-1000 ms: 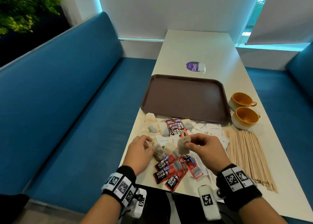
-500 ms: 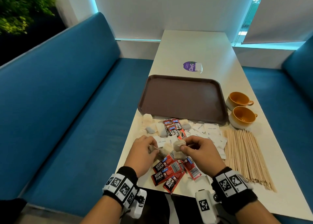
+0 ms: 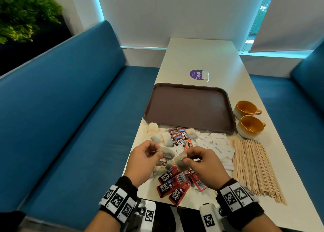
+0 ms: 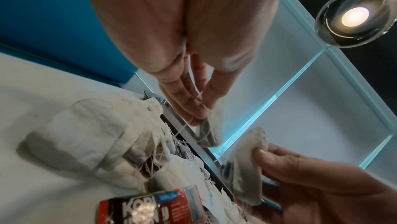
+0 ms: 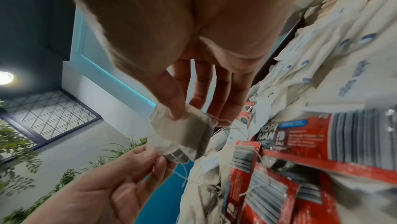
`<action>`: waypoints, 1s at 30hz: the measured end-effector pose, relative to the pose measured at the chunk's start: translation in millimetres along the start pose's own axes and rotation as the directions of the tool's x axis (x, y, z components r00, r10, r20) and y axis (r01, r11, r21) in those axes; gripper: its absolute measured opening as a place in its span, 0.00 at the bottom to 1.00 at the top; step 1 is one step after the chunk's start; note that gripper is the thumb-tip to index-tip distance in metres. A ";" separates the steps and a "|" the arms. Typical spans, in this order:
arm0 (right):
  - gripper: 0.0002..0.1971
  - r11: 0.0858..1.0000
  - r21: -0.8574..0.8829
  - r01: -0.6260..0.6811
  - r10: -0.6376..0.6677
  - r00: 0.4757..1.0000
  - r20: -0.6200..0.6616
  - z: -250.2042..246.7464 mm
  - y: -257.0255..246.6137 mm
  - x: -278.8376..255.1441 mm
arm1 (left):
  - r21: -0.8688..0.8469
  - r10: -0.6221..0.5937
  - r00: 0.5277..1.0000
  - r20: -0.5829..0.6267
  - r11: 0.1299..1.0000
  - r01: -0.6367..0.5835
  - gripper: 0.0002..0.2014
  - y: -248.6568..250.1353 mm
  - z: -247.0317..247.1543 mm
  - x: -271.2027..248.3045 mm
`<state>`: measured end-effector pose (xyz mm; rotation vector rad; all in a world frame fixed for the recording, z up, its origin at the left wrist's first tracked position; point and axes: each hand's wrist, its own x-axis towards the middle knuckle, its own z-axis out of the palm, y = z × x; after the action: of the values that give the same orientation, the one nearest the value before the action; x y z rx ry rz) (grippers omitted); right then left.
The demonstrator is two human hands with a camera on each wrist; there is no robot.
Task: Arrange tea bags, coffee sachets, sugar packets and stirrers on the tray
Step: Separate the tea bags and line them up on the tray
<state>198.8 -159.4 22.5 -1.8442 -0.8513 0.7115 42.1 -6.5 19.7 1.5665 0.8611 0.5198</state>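
Note:
Just above the pile at the table's near edge, my left hand [image 3: 158, 154] pinches one tea bag [image 3: 166, 152] and my right hand [image 3: 185, 159] pinches another tea bag [image 3: 180, 162]. Thin strings run between the two bags and the heap below, as the left wrist view shows around the left-hand bag [image 4: 206, 132] and the right-hand bag [image 4: 247, 168]. In the right wrist view my thumb presses the bag [image 5: 184, 131]. The brown tray [image 3: 189, 107] lies beyond with nothing on it. Red coffee sachets [image 3: 175, 184], white sugar packets [image 3: 217, 144] and wooden stirrers [image 3: 254, 168] lie on the table.
Two orange cups [image 3: 250, 126] stand right of the tray. More tea bags [image 3: 163, 137] and sachets [image 3: 180, 138] lie against the tray's near rim. A purple sticker [image 3: 198, 74] sits beyond the tray. Blue benches flank the narrow white table [image 3: 201, 56].
My left hand has come up off the pile with a tea bag pinched in it. The right hand keeps its bag, and the two bags now sit slightly apart.

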 end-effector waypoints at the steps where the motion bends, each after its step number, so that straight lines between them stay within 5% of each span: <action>1: 0.05 1.000 0.000 0.007 -0.007 1.000 -0.006 0.7 0.3 0.1 | -0.006 -0.001 1.000 -0.002 1.000 0.001 0.08 1.0 0.7 -1.4; 9: 0.08 0.991 0.085 0.107 -0.112 0.992 0.055 9.5 -14.3 2.1 | 0.019 0.088 0.993 0.084 0.996 -0.090 0.08 12.2 3.0 -9.9; 13: 0.06 0.988 0.080 0.132 -0.135 0.990 0.040 12.9 -15.6 3.0 | -0.097 0.044 0.994 0.096 0.995 -0.035 0.10 14.8 0.5 -10.6; 16: 0.14 0.980 0.162 0.114 -0.113 0.994 -0.014 14.4 -15.4 2.5 | -0.111 0.036 0.992 0.120 0.994 -0.022 0.11 8.3 -7.9 -9.9; 19: 0.24 0.976 0.206 0.069 -0.064 0.997 -0.031 14.1 -10.9 3.7 | 0.140 0.015 0.998 0.054 0.990 -0.022 0.13 -3.8 -22.2 -6.0; 23: 0.15 0.974 0.225 0.001 0.005 1.000 -0.027 8.0 -6.7 2.7 | 0.544 -0.090 0.990 -0.110 0.828 0.136 0.04 -24.2 -45.0 -2.4; 30: 0.06 0.974 0.224 -0.014 0.030 0.997 -0.067 5.6 -6.3 2.8 | 0.652 -0.140 0.984 -0.114 0.737 0.180 0.14 -39.2 -30.5 -8.7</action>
<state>194.6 -152.3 25.9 -1.6688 -0.6775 0.7215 4.7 6.8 -11.5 2.0977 1.3083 0.1199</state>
